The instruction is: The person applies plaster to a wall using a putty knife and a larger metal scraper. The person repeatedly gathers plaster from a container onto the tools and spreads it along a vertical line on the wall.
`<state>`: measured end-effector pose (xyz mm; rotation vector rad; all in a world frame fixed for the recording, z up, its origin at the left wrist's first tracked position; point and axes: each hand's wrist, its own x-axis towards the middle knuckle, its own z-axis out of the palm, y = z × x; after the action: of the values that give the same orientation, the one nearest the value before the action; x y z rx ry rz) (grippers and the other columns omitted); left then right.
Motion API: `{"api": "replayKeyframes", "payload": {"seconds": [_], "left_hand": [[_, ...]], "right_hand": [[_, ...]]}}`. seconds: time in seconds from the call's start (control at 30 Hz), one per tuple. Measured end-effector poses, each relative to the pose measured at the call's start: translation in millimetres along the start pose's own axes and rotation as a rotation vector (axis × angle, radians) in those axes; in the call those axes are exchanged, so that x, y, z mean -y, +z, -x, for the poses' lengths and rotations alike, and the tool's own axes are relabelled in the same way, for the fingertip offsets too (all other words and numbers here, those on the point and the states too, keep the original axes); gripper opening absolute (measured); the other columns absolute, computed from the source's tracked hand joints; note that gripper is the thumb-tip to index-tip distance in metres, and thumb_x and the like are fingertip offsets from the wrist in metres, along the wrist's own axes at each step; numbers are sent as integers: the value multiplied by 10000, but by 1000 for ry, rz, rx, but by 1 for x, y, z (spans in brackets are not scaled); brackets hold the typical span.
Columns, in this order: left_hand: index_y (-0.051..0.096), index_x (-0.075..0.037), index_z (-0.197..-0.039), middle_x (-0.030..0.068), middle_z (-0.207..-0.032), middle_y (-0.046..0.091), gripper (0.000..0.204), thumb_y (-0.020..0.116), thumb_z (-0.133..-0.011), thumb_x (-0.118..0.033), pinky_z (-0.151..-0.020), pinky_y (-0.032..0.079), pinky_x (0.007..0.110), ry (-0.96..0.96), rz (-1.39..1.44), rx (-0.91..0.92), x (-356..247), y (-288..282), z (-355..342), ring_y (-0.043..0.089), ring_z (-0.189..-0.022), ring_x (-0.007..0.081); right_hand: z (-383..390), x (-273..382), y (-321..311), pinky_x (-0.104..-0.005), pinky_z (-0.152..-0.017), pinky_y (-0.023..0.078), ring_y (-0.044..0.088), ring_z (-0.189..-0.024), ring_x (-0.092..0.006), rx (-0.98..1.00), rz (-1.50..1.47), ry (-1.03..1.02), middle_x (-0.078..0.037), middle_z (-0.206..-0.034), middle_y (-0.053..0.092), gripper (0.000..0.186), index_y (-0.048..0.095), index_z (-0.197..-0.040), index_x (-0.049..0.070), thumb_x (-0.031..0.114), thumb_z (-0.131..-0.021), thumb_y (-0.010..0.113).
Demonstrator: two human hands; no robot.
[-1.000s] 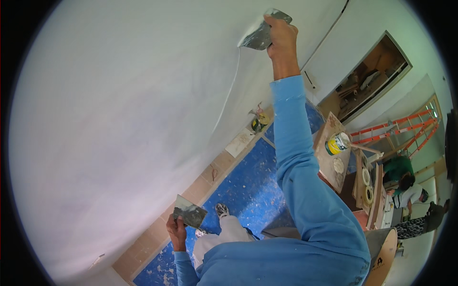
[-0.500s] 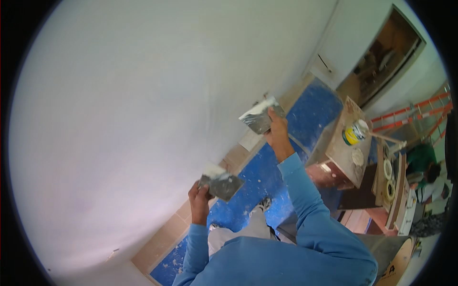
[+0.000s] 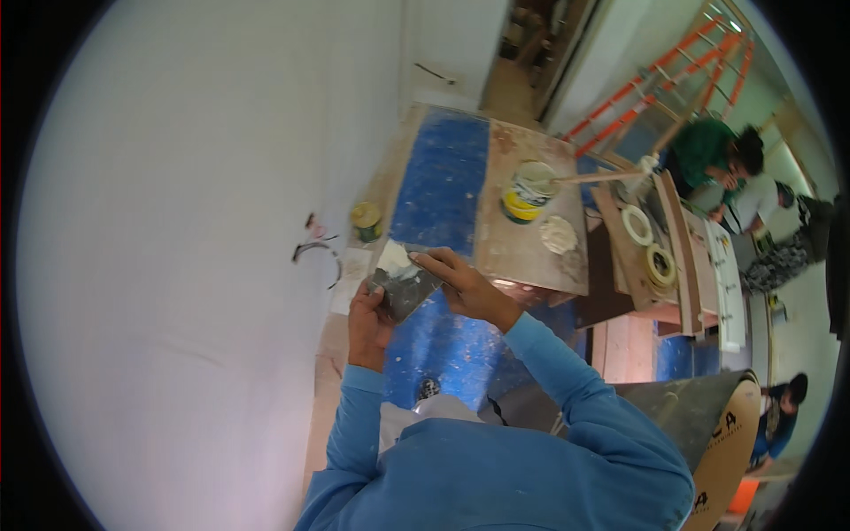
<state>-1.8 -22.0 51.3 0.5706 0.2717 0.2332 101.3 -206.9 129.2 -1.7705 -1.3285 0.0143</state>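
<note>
In front of my body, over the blue floor covering, my two hands are together. My left hand (image 3: 370, 324) is closed round the near left edge of a flat grey metal putty spreader (image 3: 405, 299). White putty (image 3: 395, 258) sits along its far side. From the right, my right hand (image 3: 460, 285) reaches in, fingers pinched at the far right edge, where a second spreader appears to lie against the first. The overlap hides where one blade ends and the other begins. To the left stands a pale wall (image 3: 204, 230).
On a board-topped bench (image 3: 513, 146) stand an open yellow-and-white bucket (image 3: 526, 193) and a pale putty heap (image 3: 558, 234). Tape rolls (image 3: 660, 264) lie on a wooden frame. Wires (image 3: 332, 257) stick out of the wall by a small can (image 3: 366, 221). Beyond are an orange ladder (image 3: 646, 88) and several people.
My hands, earlier apart with a spreader in each, have come together with the blades meeting. The view has swung right, bringing the bench and bucket closer to the middle.
</note>
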Motion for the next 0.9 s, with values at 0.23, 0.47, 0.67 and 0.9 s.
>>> {"api": "replayKeyframes", "payload": {"seconds": [0.23, 0.47, 0.67, 0.9], "left_hand": [[555, -38, -1273, 76, -1145, 655, 325, 578, -956, -107, -850, 546, 344, -82, -161, 130, 35, 53, -105, 641, -998, 174], [574, -67, -1223, 15, -1026, 665, 254, 542, -1005, -194, -672, 502, 266, -154, -375, 185, 64, 63, -223, 625, -815, 93], [588, -60, -1154, 17, -1007, 668, 210, 514, -1020, -204, -687, 515, 275, -241, -444, 135, 104, 58, -277, 628, -812, 94], [577, -43, -1199, 55, -1049, 678, 266, 525, -1001, -214, -714, 553, 285, -308, -506, 139, 151, 56, -309, 676, -846, 129]], "right_hand": [[42, -124, -44, -429, -868, 529, 601, -1076, -379, 221, 444, 231, -207, -1224, 561, 493, 570, -1315, 68, -31, -832, 595], [107, -268, -87, -383, -722, 527, 687, -842, -294, -490, -10, 1061, -212, -955, 686, 311, 659, -1068, -27, 201, -857, 653], [98, -312, -170, -368, -676, 483, 617, -749, -225, -957, 146, 939, -152, -804, 649, 213, 662, -914, -61, 131, -853, 593], [112, -423, -223, -375, -796, 466, 588, -837, -236, -1344, 276, 1056, -119, -860, 656, 297, 653, -964, -90, 176, -852, 586]]}}
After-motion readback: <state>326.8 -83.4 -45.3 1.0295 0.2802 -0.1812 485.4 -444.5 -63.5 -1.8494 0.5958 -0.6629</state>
